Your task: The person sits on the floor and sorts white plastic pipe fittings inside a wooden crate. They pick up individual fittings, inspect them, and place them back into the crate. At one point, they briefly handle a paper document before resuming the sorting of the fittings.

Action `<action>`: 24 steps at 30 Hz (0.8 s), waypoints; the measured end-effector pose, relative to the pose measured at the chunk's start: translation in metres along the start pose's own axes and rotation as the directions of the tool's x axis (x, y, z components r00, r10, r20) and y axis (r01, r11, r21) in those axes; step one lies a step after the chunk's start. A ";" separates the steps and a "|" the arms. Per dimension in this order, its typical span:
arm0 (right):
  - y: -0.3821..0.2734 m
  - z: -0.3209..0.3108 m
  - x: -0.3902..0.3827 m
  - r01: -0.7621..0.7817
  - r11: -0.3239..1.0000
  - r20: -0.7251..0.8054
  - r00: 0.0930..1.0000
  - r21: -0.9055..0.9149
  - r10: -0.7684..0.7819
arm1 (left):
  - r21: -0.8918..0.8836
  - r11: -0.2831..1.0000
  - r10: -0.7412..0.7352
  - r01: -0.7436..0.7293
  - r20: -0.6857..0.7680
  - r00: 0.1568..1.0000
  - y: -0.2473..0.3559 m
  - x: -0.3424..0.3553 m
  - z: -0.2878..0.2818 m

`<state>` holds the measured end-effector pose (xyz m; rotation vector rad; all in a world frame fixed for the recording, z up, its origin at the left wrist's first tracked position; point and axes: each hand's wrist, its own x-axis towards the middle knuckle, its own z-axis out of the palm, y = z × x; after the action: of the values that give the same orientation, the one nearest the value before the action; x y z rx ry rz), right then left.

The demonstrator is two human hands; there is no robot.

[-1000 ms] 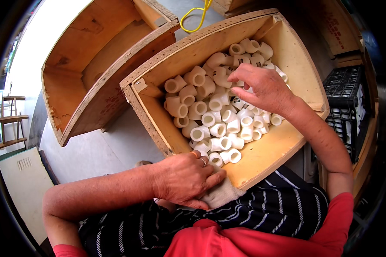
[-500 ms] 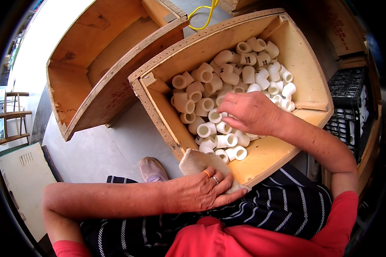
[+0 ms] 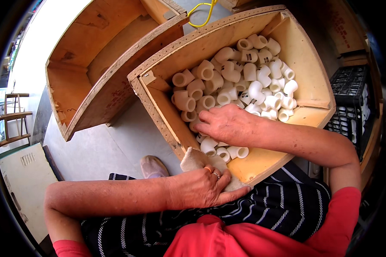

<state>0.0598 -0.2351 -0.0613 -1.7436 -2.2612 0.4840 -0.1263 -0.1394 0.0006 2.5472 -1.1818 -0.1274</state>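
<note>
A wooden box (image 3: 306, 55) holds a heap of white plastic pipe elbows (image 3: 229, 72), lying at all angles. My right hand (image 3: 229, 124) is down in the box on the near part of the heap. Its fingers are curled and pressed together; their tips, and anything between them, are hidden. On the near left corner of the box a beige cloth (image 3: 195, 159) is draped over the edge. My left hand (image 3: 203, 186) is closed over the cloth and that edge, with its thumb stretched along the rim.
To the left stands a second wooden box (image 3: 111, 51), no elbows visible in it. A black plastic crate (image 3: 349, 85) with white pieces is at the right. A yellow cord (image 3: 210, 13) lies beyond the boxes. My lap in a striped apron (image 3: 278, 201) is against the near edge.
My right hand has moved left and slightly nearer across the heap. Some elbows at the right of the heap lie differently. My left hand remains on the cloth, its fingers more bent.
</note>
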 end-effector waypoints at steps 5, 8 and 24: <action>0.002 0.001 -0.002 -0.047 0.999 -0.021 0.999 0.003 0.047 | -0.019 1.000 0.005 -0.006 -0.028 1.000 -0.002 -0.001 0.001; 0.006 -0.007 -0.005 -0.122 0.985 -0.078 0.988 0.122 0.132 | 0.002 1.000 0.004 -0.004 -0.060 0.998 -0.002 -0.002 0.006; 0.011 -0.002 -0.003 -0.160 0.970 -0.147 0.971 0.182 0.187 | 0.003 1.000 0.021 -0.021 -0.028 0.999 -0.004 0.000 0.003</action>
<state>0.0714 -0.2351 -0.0637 -1.8307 -1.9075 0.5292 -0.1246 -0.1377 -0.0038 2.5295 -1.1984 -0.0852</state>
